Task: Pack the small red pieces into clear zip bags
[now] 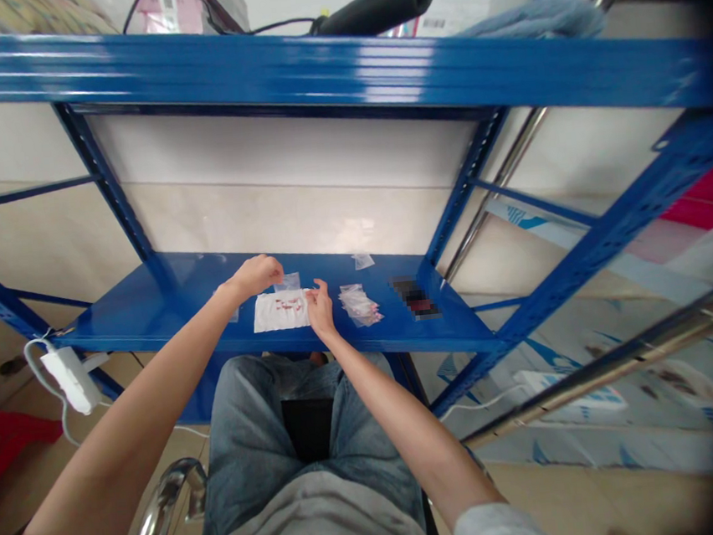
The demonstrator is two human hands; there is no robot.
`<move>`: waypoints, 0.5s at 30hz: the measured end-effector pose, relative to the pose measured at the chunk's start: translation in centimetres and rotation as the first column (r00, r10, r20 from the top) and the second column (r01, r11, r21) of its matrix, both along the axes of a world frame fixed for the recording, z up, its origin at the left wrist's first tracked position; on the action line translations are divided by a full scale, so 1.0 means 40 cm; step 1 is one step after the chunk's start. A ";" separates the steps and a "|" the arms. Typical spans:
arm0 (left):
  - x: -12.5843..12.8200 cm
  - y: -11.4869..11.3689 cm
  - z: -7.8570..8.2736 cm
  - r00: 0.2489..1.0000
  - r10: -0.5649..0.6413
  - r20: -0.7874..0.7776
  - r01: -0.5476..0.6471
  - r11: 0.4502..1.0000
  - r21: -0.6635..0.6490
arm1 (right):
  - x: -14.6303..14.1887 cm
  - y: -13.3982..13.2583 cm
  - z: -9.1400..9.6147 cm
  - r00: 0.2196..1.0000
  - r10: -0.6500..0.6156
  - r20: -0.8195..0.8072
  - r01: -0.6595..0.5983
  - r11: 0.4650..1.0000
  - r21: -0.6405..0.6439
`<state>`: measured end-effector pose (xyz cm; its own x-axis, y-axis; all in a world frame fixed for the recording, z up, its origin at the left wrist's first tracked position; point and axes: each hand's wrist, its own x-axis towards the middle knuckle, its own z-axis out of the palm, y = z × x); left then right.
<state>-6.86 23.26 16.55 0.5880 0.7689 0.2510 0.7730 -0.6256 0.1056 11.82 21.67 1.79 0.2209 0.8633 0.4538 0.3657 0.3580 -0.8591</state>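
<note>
A white cloth or tissue (266, 314) lies on the blue shelf, with several small reddish pieces (289, 305) on it. Just behind these pieces is a small clear plastic bag (288, 282). My left hand (257, 275) reaches in from the left, its fingertips pinched on the bag's upper left corner. At the cloth's right edge rests my right hand (320, 310), its thumb and forefinger apart near the bag's right side; nothing shows between them. Right of that hand, a pile of small clear bags (360, 305) holds reddish bits.
Another clear bag (363, 260) lies farther back. A dark pixelated object (415, 297) is at the shelf's right. Above runs a blue upper shelf beam (312, 70) bearing boxes and a black tube (378, 0). A white power strip (68, 379) hangs at the left.
</note>
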 end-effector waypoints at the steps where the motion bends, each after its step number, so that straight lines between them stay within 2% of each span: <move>1: -0.002 0.002 -0.003 1.000 -0.016 0.008 0.016 1.000 -0.013 | 0.000 0.001 -0.001 1.000 0.002 0.000 -0.002 1.000 -0.002; 5: 0.003 0.006 -0.018 0.996 -0.061 0.064 0.064 0.997 -0.043 | -0.002 0.007 -0.007 0.999 0.031 0.010 -0.031 0.999 0.010; 9: 0.015 0.004 -0.023 0.990 -0.110 0.093 0.116 0.992 -0.057 | -0.005 0.010 -0.006 0.989 0.109 0.103 -0.116 0.991 0.073; 15: 0.012 0.006 -0.022 0.989 -0.085 0.117 0.096 0.991 -0.094 | 0.000 0.011 -0.001 0.985 0.102 0.141 -0.113 0.991 0.078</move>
